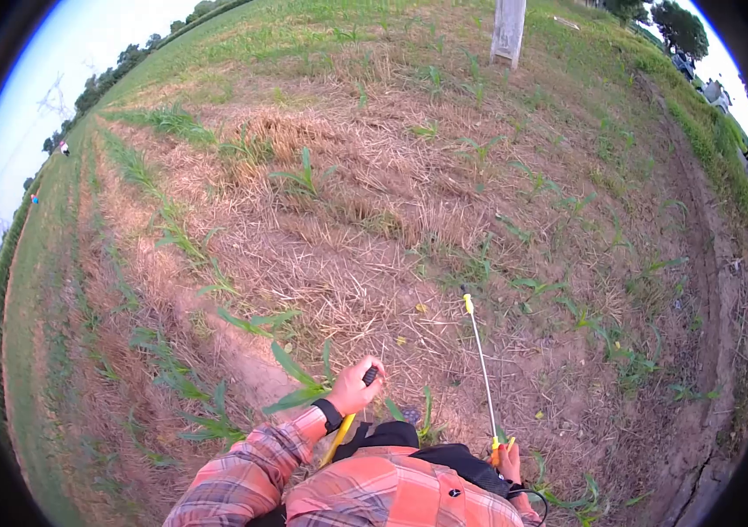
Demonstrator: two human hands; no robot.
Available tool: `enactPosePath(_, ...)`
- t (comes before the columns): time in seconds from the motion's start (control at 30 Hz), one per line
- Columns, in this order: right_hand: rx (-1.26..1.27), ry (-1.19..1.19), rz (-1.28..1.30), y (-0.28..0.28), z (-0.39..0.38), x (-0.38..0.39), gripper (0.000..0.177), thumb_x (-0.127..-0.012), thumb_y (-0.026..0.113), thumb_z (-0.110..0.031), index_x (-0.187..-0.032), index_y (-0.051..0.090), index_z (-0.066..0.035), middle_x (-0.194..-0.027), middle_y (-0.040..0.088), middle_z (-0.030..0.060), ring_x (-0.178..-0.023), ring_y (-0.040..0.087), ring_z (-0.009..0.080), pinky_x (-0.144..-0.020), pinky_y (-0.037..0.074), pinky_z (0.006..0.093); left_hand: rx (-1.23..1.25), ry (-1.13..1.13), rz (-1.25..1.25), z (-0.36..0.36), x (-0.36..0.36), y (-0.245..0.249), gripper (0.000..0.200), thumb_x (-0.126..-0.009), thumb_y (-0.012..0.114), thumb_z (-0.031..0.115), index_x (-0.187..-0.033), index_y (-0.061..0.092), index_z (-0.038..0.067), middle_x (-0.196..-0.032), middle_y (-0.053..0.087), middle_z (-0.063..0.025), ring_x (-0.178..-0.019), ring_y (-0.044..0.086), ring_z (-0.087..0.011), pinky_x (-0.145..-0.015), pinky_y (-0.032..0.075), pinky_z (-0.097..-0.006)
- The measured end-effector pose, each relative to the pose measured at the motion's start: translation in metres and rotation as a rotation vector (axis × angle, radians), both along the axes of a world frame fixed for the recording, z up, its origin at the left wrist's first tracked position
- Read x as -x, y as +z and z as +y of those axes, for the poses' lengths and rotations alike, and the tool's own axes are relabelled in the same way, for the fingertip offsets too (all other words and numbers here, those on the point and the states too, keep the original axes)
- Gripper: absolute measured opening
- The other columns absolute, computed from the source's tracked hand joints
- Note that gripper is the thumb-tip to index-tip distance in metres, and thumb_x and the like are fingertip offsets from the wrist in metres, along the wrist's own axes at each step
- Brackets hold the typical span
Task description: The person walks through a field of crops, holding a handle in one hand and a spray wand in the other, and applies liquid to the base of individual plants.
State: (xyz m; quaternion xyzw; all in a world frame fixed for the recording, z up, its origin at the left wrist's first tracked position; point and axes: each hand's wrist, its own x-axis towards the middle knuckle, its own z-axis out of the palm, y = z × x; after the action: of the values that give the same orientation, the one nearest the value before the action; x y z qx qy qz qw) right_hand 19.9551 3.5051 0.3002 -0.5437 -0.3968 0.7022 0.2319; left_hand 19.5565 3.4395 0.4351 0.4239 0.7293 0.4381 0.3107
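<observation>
My left hand is wrapped round the black grip of a yellow pump lever, in front of my body. My right hand is low at my right side, closed on the orange and yellow handle of a spray wand. The wand's thin metal tube points forward over the ground, its yellow nozzle end above straw and soil. No spray can be made out. A young corn plant stands just ahead of my left hand. Part of my right hand's grip is hidden.
Rows of young corn run ahead on the left through dry straw stubble. A pale concrete post rises ahead. A bare rutted strip and grassy bank lie right. A distant person is far left.
</observation>
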Motion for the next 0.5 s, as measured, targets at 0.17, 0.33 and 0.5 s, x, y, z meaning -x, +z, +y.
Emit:
enactPosePath(0.17, -0.256, 0.467, -0.164, -0.023, 0.046, 0.015, 0.015, -0.084, 0.047, -0.02, -0.087, 0.04, -0.008, -0.062, 0.05, 0.0034, -0.048, 0.046, 0.0097, -0.043, 0.036, 0.0218, -0.06, 0.159, 0.077, -0.012, -0.012, 0.015, 0.015, -0.07, 0.056, 0.009, -0.083, 0.048, 0.009, -0.061, 0.05, -0.0073, -0.053, 0.051, -0.018, -0.051, 0.039, -0.0292)
enactPosePath(0.33, -0.236, 0.482, -0.092, -0.022, 0.083, 0.004, 0.014, -0.083, 0.05, -0.018, -0.086, 0.041, -0.007, -0.064, 0.05, 0.0035, -0.05, 0.048, 0.0101, -0.043, 0.037, 0.0209, -0.122, 0.295, 0.185, -0.015, -0.039, 0.038, 0.014, -0.07, 0.056, 0.01, -0.082, 0.048, 0.008, -0.06, 0.05, -0.0062, -0.053, 0.05, -0.0162, -0.051, 0.039, -0.028)
enactPosePath(0.5, -0.048, 0.084, -0.062, -0.03, 0.115, -0.035, 0.013, -0.084, 0.043, -0.015, -0.087, 0.033, -0.009, -0.062, 0.048, 0.0082, -0.038, 0.047, 0.0169, -0.033, 0.04, 0.0285, -0.069, 0.354, 0.163, -0.01, -0.056, 0.052, 0.015, -0.069, 0.056, 0.011, -0.082, 0.049, 0.009, -0.062, 0.053, -0.0065, -0.055, 0.054, -0.019, -0.051, 0.041, -0.0295)
